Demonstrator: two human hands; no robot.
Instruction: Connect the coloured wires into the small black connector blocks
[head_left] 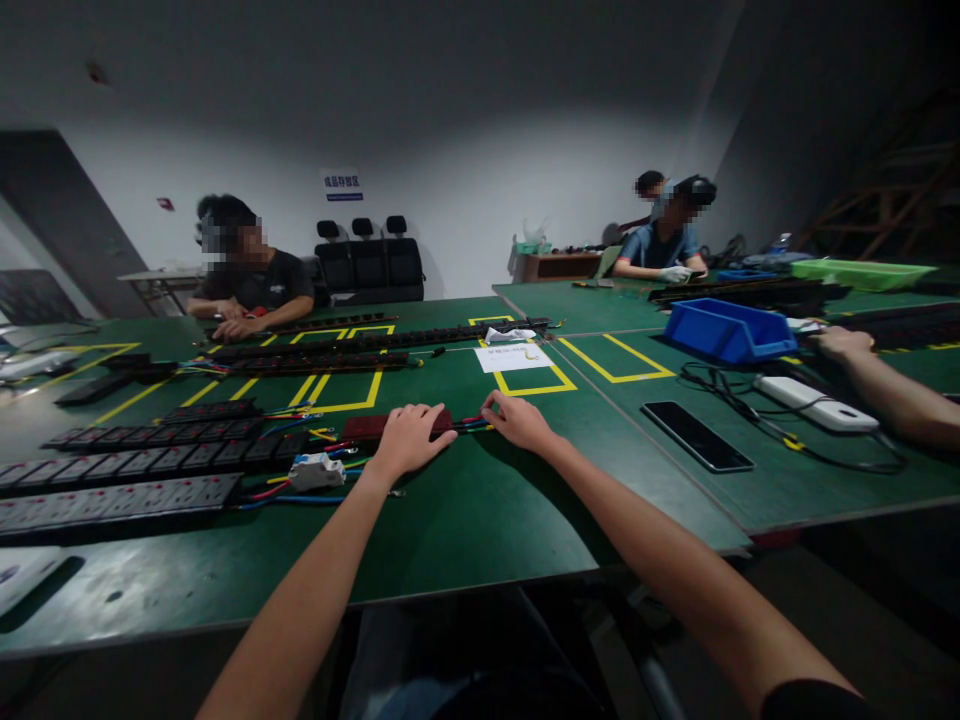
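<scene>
In from the tabletop's [450, 530] near edge, the spread left hand [409, 440] should steady the red bar [364, 428], right hand [517, 420] pinching wires [472, 424].

red block [364, 429] partly hidden under left hand [411, 438]; left edge cuts white object [28, 575]; writing [514, 351] on sheet [492, 364] too small.

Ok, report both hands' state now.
Left hand: open, resting on the dark red rectangular block.
Right hand: closed, pinching the thin red, blue and yellow wires.

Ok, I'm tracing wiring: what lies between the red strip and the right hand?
In the head view, coloured wires run from the red strip to the right hand.
</scene>
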